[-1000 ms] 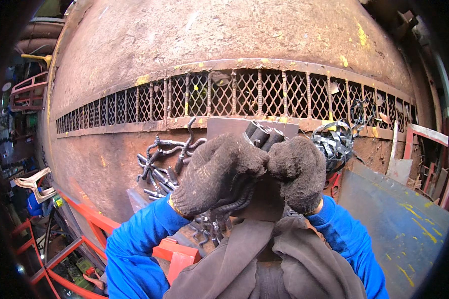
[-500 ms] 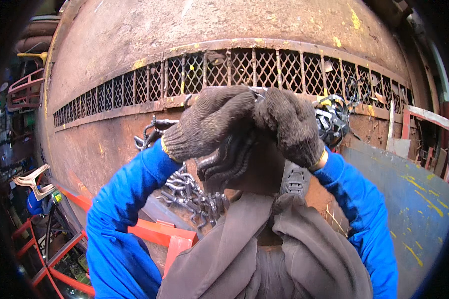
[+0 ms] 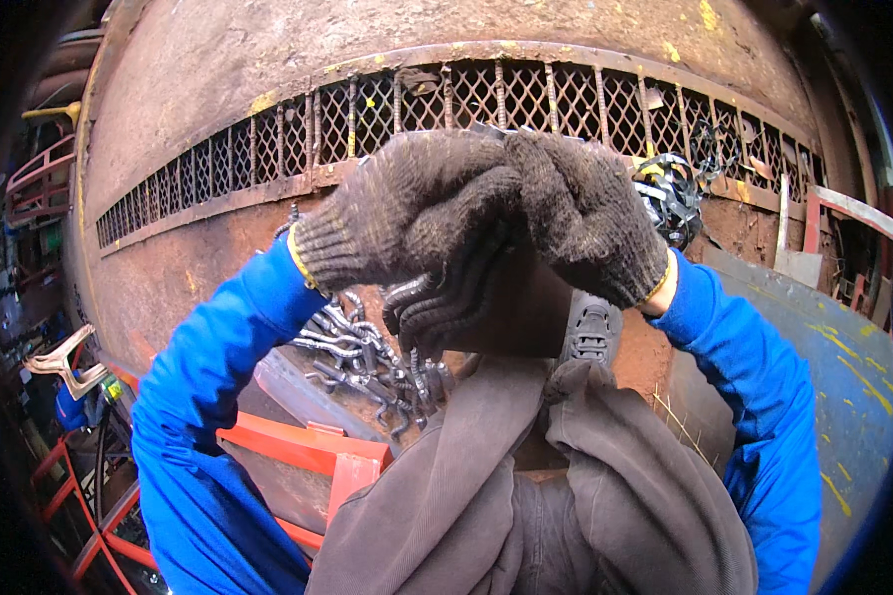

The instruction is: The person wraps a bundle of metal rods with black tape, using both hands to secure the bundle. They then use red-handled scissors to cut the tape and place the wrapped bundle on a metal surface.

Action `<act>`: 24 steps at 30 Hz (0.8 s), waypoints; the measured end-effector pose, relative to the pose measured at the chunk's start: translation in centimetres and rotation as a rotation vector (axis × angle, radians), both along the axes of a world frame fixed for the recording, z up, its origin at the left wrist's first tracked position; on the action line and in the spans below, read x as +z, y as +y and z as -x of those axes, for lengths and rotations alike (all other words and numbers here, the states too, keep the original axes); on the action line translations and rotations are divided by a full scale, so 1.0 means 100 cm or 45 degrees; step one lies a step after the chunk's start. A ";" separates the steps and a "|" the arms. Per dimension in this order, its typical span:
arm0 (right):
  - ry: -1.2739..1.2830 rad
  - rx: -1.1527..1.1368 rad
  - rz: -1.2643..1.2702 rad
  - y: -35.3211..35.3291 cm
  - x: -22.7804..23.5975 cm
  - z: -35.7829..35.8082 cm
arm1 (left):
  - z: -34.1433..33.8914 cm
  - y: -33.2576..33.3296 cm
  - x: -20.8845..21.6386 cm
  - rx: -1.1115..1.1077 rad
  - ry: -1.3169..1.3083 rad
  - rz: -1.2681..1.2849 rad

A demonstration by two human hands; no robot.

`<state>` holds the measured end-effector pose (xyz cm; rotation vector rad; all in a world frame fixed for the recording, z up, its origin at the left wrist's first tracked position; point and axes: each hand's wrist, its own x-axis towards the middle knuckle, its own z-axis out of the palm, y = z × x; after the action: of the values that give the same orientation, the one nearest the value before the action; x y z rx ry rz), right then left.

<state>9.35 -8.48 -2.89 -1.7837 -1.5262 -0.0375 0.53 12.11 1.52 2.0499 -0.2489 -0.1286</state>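
Observation:
My left hand (image 3: 422, 198), in a dark knitted glove, is closed in front of me. Its fingers are curled against my right hand (image 3: 585, 208), gloved and closed too. Just beyond the fingertips shows a small sliver of metal (image 3: 488, 129); what the hands grip is otherwise hidden by the gloves. Directly below them stands a dark brown block-like metal piece (image 3: 526, 312) between my legs. Several bent ribbed steel rods (image 3: 446, 307) lie side by side at its left, their upper ends covered by my left hand. A loose heap of bent rods (image 3: 352, 347) lies on the ground further left.
A rusty mesh grate (image 3: 476, 97) crosses the floor ahead. Tangled black and silver strapping (image 3: 673, 203) lies beyond my right hand. A grey steel plate (image 3: 794, 327) with yellow marks is at the right. An orange-red metal frame (image 3: 308, 448) stands at my left, near my shoe (image 3: 593, 332) and legs.
Both hands have risen a little in the picture, still together, and look larger. My elbows have spread outward. The sliver of metal remains at the fingertips.

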 end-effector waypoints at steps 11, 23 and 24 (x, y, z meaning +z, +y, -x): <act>-0.017 0.034 0.043 0.001 -0.003 0.002 | -0.003 0.004 -0.007 -0.092 -0.085 0.000; 0.459 -0.141 -0.092 0.002 0.007 0.015 | 0.019 -0.019 0.002 0.440 0.113 0.125; 0.505 -0.184 -0.116 -0.001 0.008 0.019 | 0.021 -0.020 0.000 0.518 0.066 0.096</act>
<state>7.46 -8.57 -2.13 -1.7046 -1.0966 0.1640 -1.55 10.11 1.48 1.9770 0.1948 0.0778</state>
